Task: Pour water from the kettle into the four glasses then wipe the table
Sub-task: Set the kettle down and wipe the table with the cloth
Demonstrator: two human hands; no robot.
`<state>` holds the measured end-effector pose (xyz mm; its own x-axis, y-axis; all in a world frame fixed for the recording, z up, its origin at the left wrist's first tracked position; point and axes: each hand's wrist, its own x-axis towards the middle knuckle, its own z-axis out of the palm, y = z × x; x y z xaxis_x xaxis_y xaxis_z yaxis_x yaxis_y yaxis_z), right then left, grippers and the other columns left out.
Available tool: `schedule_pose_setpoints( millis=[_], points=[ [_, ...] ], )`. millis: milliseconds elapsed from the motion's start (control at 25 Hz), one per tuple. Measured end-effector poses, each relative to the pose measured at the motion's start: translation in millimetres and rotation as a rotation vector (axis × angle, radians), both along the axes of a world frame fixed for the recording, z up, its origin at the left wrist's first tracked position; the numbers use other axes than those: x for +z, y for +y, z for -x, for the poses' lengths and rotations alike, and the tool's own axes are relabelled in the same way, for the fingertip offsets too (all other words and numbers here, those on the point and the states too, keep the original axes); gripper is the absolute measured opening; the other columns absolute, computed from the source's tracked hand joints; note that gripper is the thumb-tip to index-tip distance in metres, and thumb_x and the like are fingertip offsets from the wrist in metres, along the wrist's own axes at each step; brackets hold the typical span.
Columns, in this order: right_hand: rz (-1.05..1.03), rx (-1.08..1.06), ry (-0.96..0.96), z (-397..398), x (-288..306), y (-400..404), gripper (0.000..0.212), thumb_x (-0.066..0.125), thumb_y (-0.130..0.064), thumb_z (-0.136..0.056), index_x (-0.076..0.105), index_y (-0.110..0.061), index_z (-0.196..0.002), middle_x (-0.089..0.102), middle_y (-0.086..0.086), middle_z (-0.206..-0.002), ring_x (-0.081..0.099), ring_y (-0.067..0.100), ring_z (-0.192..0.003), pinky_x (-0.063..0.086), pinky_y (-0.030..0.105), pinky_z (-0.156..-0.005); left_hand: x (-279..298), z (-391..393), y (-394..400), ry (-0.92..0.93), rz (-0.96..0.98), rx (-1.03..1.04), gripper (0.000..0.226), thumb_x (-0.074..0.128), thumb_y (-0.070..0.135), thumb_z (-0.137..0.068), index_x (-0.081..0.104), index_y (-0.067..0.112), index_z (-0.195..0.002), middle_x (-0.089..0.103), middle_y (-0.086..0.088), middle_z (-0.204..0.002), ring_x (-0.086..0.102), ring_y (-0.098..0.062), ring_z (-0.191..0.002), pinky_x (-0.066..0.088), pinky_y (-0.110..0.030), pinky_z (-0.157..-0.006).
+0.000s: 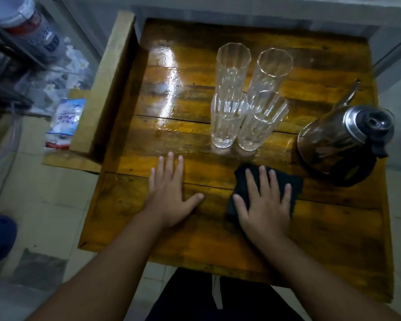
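A dark cloth (267, 188) lies flat on the near part of the wooden desk (195, 239), pinned under the right hand (263, 205), whose fingers (263, 179) are spread open and pressing down rather than gripping. The left hand (169, 195) rests palm-down beside it on bare wood, fingers likewise splayed and holding nothing. Just beyond the hands stand the four glasses (248, 98), packed together in a tight square, the front pair near the cloth. Whether they hold water is hard to tell through the clear ribbed walls. The steel kettle (340, 144) sits to the right of them, near the desk's edge, its spout pointing away. A wet sheen covers the far left of the desk, so the wiping looks to be in hand with that patch not yet reached. The risk lies in the sweep: a forward push of the cloth could strike the tall, narrow front glasses and topple them, and a stroke rightward could nudge the kettle towards the edge.
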<state>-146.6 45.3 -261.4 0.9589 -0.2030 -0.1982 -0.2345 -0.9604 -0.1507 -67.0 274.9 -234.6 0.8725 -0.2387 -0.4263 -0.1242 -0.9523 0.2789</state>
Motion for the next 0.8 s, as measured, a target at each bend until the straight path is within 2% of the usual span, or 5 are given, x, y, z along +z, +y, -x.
schedule_pose_setpoints(
  millis=[120,320,440,640,800],
  points=[
    [-0.043,0.024,0.010,-27.9,2.0,46.5,0.071,0.030,-0.060,-0.099,0.023,-0.026,-0.161,0.016,0.007,-0.171,0.010,0.028,-0.157,0.001,0.057,-0.122,-5.7,-0.3,-2.0,0.009,0.016,-0.006,0.107,0.038,0.079,-0.083,-0.019,0.025,-0.156,-0.030,-0.003,-0.164,-0.031,-0.024,-0.148,-0.015,-0.046,-0.119],
    [-0.057,0.428,-0.009,4.9,1.4,20.8,0.066,0.035,-0.059,-0.100,0.028,-0.032,-0.159,0.022,0.001,-0.169,0.014,0.022,-0.156,0.011,0.055,-0.123,-1.9,-6.0,8.0,0.065,0.110,-0.003,0.094,0.047,0.059,-0.092,-0.014,0.028,-0.158,-0.030,0.001,-0.163,-0.031,-0.020,-0.148,-0.013,-0.047,-0.120],
    [-0.029,0.317,-0.023,5.9,1.8,8.3,0.066,0.037,-0.060,-0.098,0.032,-0.033,-0.158,0.025,0.002,-0.168,0.019,0.024,-0.155,0.010,0.056,-0.122,-0.5,-8.5,20.8,-0.007,0.144,0.006,0.080,0.044,0.051,-0.097,-0.003,0.033,-0.159,-0.020,0.003,-0.167,-0.023,-0.019,-0.151,-0.007,-0.048,-0.120],
    [-0.027,0.010,0.006,-44.7,-0.5,73.4,0.069,0.028,-0.060,-0.100,0.019,-0.030,-0.162,0.013,0.003,-0.172,0.006,0.025,-0.157,-0.003,0.056,-0.121,-7.4,-8.7,25.2,-0.005,0.045,-0.002,0.080,0.033,0.060,-0.097,-0.015,0.036,-0.156,-0.033,-0.005,-0.162,-0.034,-0.027,-0.147,-0.018,-0.048,-0.118],
    [-0.043,0.238,-0.006,-39.1,1.6,70.7,0.068,0.032,-0.059,-0.099,0.026,-0.030,-0.160,0.020,0.004,-0.170,0.012,0.025,-0.156,0.007,0.057,-0.122,-9.3,-10.8,24.7,0.014,0.045,0.004,0.080,0.033,0.058,-0.097,-0.016,0.037,-0.156,-0.034,-0.004,-0.161,-0.036,-0.026,-0.146,-0.018,-0.049,-0.118]
  ],
)
